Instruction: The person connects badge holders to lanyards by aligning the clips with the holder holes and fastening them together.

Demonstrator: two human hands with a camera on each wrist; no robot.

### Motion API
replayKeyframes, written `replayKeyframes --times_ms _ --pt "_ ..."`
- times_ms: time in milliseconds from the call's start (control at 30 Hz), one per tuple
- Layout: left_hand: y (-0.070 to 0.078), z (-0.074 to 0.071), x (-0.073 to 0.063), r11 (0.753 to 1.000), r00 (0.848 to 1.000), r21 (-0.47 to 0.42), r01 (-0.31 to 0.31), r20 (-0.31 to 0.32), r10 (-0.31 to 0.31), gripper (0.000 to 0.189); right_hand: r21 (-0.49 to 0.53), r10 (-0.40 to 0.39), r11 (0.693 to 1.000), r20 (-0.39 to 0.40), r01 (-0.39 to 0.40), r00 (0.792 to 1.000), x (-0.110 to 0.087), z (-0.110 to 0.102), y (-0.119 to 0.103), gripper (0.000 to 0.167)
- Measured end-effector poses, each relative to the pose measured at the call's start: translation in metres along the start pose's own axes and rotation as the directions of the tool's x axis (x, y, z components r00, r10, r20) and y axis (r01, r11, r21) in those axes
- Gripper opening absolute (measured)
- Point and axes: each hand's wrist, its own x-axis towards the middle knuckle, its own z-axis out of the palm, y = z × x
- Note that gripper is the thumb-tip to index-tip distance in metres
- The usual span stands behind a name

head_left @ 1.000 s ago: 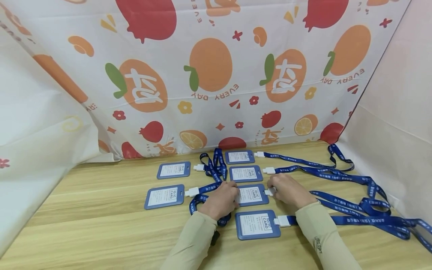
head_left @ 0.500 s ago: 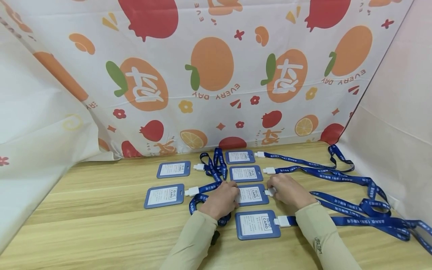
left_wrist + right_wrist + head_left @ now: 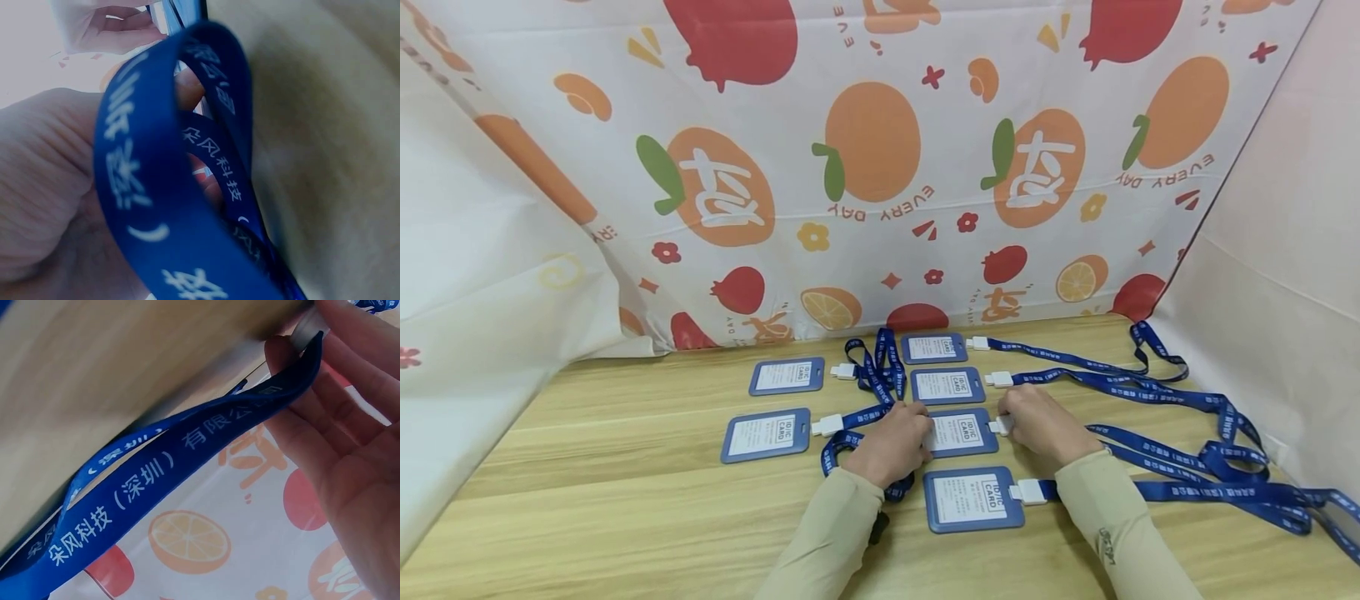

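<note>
My left hand [image 3: 889,446] holds the left edge of a blue badge holder [image 3: 962,432] with a white ID card insert, lying in the third row of the right-hand column. At that holder's right end, my right hand [image 3: 1043,423] pinches the small white clip [image 3: 1001,426] of a blue lanyard. The right wrist view shows thumb and fingers round the clip, with the printed lanyard strap [image 3: 144,469] trailing from it. Close to the left hand, a looped lanyard [image 3: 140,156] fills much of the left wrist view and partly hides the fingers.
Two badge holders [image 3: 765,436] lie on the left with bunched lanyards [image 3: 876,367]. Above and below the held one are others [image 3: 974,500], their straps spread rightward over the wooden table [image 3: 647,508]. A fruit-print cloth [image 3: 872,250] hangs behind.
</note>
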Motion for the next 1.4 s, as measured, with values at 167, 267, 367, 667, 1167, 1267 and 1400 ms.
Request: replayKeyframes --times_ms 167,267,367,667,1167,1267,1400 --pt "-0.0003 -0.0001 0.0005 1.0 1.0 -0.001 0.001 0.004 -0.001 0.018 0.007 -0.002 1.0 -0.009 0.002 1.0 -0.0003 0.0004 0.0011 0.027" --pt "-0.0006 -0.0004 0.0004 1.0 1.0 -0.001 -0.003 0.006 0.003 0.019 0.002 -0.001 1.0 -0.001 0.001 1.0 0.0 -0.0003 0.0014 0.026" --pt "-0.0009 -0.0005 0.0004 1.0 1.0 -0.004 -0.005 0.011 0.005 0.019 -0.002 -0.003 1.0 0.011 0.003 1.0 0.0002 -0.0015 0.0013 0.026" --pt "-0.0008 0.0004 0.0018 1.0 1.0 -0.001 -0.011 0.017 0.011 0.018 -0.003 -0.018 1.0 0.014 0.018 1.0 -0.0003 -0.0019 0.0032 0.026" --pt "-0.0004 0.0014 0.0014 0.999 0.999 -0.022 0.027 0.026 -0.026 0.02 0.007 -0.004 1.0 0.024 0.003 1.0 0.0006 -0.0016 0.0003 0.026" --pt "-0.0002 0.0021 0.0018 0.999 0.999 -0.021 0.025 0.025 -0.025 0.021 0.006 0.0 1.0 0.024 0.0 1.0 0.0004 -0.0012 0.0007 0.026" --pt "0.0008 0.0028 0.0021 1.0 0.999 -0.013 0.025 0.025 -0.025 0.021 0.009 0.003 1.0 0.024 -0.003 1.0 -0.0003 -0.0005 0.0007 0.026"
